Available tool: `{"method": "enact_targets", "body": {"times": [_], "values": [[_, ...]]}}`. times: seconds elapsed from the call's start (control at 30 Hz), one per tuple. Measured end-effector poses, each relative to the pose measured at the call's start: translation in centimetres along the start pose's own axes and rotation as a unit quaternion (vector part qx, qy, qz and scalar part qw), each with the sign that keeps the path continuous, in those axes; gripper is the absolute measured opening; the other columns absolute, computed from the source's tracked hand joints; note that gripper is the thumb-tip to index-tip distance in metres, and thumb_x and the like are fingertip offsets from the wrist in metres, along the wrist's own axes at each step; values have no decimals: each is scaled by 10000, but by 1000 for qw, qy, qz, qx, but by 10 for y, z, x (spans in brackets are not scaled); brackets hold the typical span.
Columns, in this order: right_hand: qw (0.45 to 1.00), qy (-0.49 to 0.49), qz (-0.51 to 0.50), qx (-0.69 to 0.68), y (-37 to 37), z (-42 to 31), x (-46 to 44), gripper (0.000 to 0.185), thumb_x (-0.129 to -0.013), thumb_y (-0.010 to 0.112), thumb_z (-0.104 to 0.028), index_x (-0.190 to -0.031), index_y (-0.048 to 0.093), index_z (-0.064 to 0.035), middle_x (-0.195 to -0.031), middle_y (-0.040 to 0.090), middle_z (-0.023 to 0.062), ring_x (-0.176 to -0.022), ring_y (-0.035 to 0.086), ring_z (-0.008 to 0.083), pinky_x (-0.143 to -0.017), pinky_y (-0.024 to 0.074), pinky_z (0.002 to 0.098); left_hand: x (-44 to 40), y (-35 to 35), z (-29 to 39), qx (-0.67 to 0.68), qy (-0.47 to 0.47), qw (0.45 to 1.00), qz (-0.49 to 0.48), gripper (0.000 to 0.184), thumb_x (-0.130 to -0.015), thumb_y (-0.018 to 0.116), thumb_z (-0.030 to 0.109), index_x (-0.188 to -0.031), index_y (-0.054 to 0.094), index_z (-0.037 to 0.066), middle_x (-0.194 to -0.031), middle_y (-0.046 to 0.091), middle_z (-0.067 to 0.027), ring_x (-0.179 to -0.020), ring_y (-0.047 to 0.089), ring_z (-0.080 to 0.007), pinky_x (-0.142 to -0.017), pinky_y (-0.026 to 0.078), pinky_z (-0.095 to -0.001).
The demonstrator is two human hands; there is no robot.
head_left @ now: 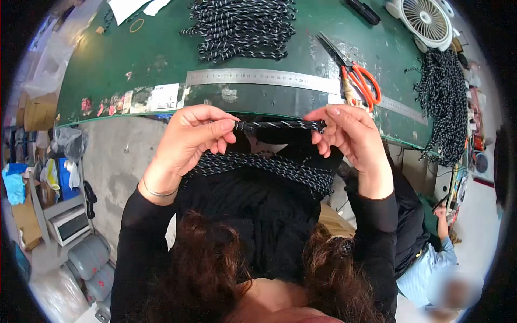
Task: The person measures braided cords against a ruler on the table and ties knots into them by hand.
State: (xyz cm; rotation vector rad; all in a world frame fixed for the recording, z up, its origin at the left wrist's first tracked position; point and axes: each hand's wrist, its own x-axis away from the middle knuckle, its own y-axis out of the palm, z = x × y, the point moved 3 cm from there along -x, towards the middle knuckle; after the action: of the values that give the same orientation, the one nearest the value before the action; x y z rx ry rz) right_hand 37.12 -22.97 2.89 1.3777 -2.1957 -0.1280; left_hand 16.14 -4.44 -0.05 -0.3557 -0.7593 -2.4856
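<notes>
A short black cord with white flecks (280, 125) is stretched level between my two hands, just off the table's near edge. My left hand (196, 134) pinches one end between thumb and forefinger. At the other end, my right hand (353, 132) has its fingers closed round the cord. Across my lap lies a bundle of similar cords (258, 164), below both hands. On the table beyond them is a steel ruler (253, 77). Orange-handled scissors (358, 81) rest across the ruler's right part, blades pointing away from me.
A pile of cut cords (242, 27) lies at the back of the green table (156, 48). More cords (444, 102) hang over its right edge near a white fan (423, 21). A paper label (164, 97) sits by the front edge. Another person (431, 269) is at lower right.
</notes>
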Motion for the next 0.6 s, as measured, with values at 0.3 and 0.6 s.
{"method": "enact_targets", "body": {"times": [0.3, 0.6], "values": [[994, -39, 14, 101, 4, 8, 1, 191, -924, 597, 5, -1081, 682, 72, -714, 663, 97, -529, 570, 98, -492, 453, 183, 2, 17, 0, -12, -11, 1000, -23, 132, -887, 672, 5, -1008, 690, -44, -815, 707, -154, -592, 616, -116, -547, 492, -179], [994, -74, 9, 78, -5, 4, 7, 185, -894, 600, 46, -1046, 706, 58, -672, 630, 53, -514, 501, 86, -475, 394, 174, -5, 19, -11, 8, 4, 1000, -6, 98, -853, 680, -21, -951, 675, -29, -789, 691, -132, -600, 598, -106, -540, 455, -159]]}}
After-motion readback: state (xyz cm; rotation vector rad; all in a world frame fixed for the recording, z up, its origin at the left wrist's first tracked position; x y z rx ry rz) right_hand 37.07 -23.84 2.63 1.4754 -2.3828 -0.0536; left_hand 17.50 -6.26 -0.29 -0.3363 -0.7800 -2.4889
